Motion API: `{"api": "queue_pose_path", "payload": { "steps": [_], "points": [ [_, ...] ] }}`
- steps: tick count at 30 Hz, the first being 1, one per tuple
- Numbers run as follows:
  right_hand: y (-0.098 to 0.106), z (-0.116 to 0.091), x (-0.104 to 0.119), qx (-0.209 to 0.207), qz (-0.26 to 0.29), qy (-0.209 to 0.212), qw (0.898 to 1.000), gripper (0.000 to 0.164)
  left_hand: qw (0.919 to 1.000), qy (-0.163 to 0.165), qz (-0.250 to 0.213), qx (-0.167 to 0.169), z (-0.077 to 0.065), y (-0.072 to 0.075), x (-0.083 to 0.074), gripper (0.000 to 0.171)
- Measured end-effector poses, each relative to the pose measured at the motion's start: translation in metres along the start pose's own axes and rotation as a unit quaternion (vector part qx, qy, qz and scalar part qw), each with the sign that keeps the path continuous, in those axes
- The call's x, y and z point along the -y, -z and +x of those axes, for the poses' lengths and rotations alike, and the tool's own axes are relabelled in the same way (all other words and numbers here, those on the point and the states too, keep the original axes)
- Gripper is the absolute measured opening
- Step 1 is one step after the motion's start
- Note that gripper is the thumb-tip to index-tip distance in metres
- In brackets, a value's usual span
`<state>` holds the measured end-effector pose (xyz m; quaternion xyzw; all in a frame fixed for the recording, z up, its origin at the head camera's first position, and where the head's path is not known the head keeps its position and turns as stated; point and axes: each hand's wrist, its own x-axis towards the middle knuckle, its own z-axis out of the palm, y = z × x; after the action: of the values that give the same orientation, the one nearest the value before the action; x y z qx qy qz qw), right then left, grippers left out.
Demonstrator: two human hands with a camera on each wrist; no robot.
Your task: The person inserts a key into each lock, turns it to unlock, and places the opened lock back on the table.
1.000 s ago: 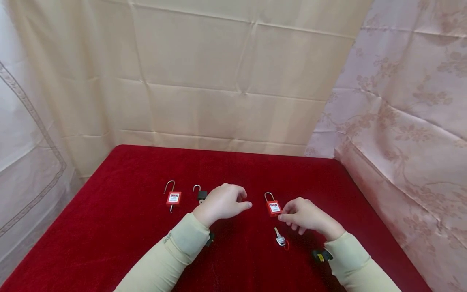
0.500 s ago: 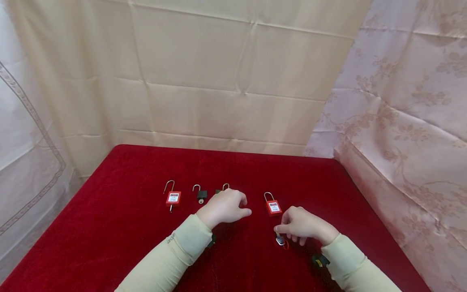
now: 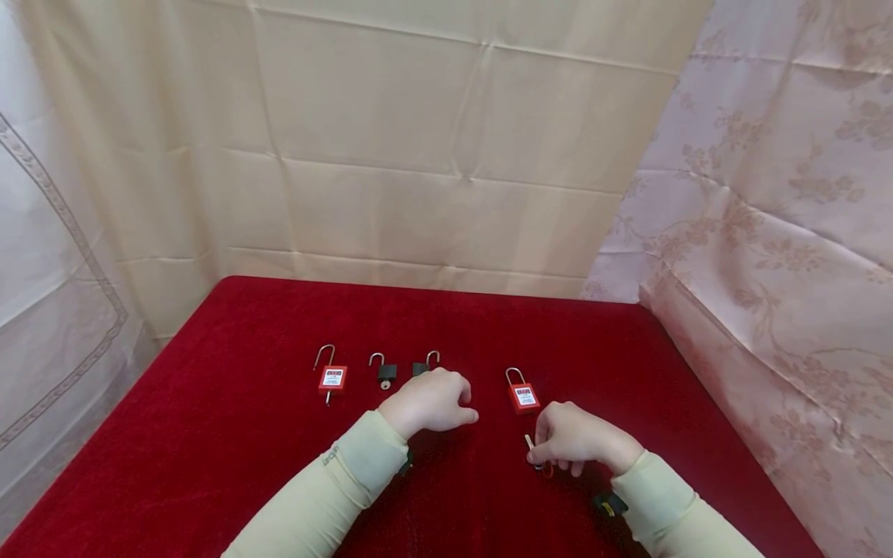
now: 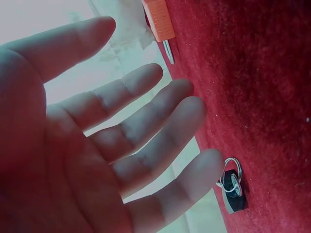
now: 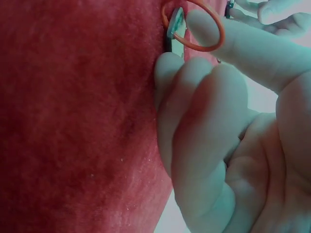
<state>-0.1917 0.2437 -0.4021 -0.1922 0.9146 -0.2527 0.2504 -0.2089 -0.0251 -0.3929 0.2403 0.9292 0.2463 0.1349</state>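
Observation:
My right hand (image 3: 579, 438) is low over the cloth, pinching a small key (image 3: 528, 442) by its head between thumb and fingers. The key's blade points away from me, and its red ring (image 5: 221, 36) shows in the right wrist view. Just beyond that hand lies a red padlock (image 3: 524, 396) with a white label, its shackle up; no key shows in it. My left hand (image 3: 429, 399) hovers with relaxed fingers and holds nothing. It partly covers a dark padlock (image 3: 421, 368) whose shackle is raised.
Farther left lie another dark padlock (image 3: 387, 373) and a red padlock (image 3: 332, 378), both with shackles swung out and keys at their bases. Red cloth (image 3: 279, 465) covers the table. Beige curtain (image 3: 418, 217) hangs behind, and patterned fabric (image 3: 788, 256) at the right.
My right hand has moved from beside the right red padlock down toward me and taken hold of the key. The left hand has drawn slightly nearer, uncovering part of the second dark padlock.

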Motion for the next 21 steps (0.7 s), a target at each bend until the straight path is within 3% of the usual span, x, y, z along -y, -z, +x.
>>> {"api": "queue_pose_path", "payload": {
  "steps": [15, 21],
  "points": [
    [-0.0068, 0.0027, -0.0006, -0.011, -0.024, 0.007, 1.0, 0.021, 0.9994, -0.001, 0.032, 0.008, 0.0025, -0.0035, 0.0046, 0.014],
    [-0.0073, 0.0015, 0.0006, 0.002, -0.002, 0.007, 1.0, 0.02, 0.9994, -0.002, 0.032, 0.011, 0.0026, -0.004, 0.0055, 0.015]
  ]
}}
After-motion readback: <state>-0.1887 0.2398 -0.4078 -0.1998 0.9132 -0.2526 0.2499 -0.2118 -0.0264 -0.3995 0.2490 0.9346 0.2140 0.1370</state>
